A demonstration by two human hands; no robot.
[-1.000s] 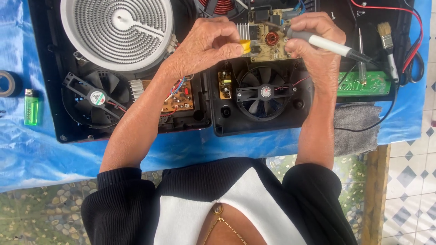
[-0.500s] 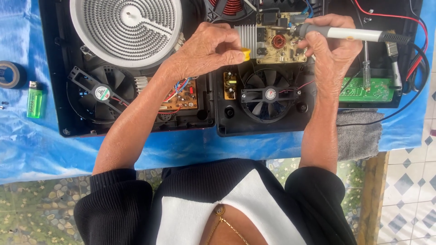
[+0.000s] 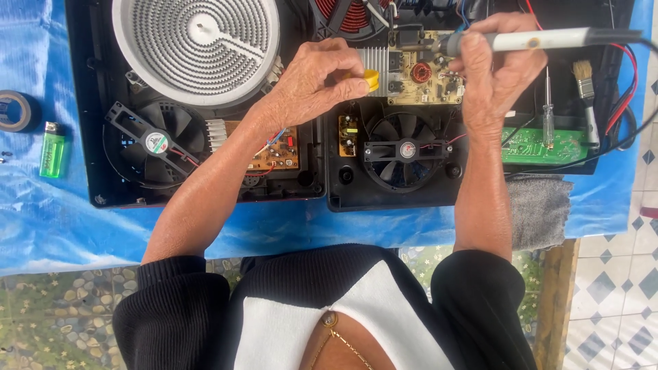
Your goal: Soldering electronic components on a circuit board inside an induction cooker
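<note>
An opened black double cooktop point(image 3: 205, 195) lies on a blue sheet. My left hand point(image 3: 312, 82) pinches a small yellow part point(image 3: 371, 79) beside the tan circuit board point(image 3: 425, 75) and its silver heat sink. My right hand point(image 3: 490, 72) grips a white-handled soldering iron point(image 3: 548, 40), held level, its tip over the circuit board's upper edge. A black fan point(image 3: 406, 151) sits just below the board.
A white spiral heating element point(image 3: 195, 44) and a second fan point(image 3: 154, 140) fill the left half. A green circuit board point(image 3: 541, 145), screwdriver point(image 3: 547, 106) and brush point(image 3: 586, 89) lie right. A green lighter point(image 3: 52, 149) and tape roll point(image 3: 15, 111) rest at left. A grey cloth point(image 3: 541, 209) hangs off the edge.
The soldering iron swung from pointing down-right to lying level, its tip brought onto the circuit board. My left hand stayed on the yellow part. The view shifted slightly.
</note>
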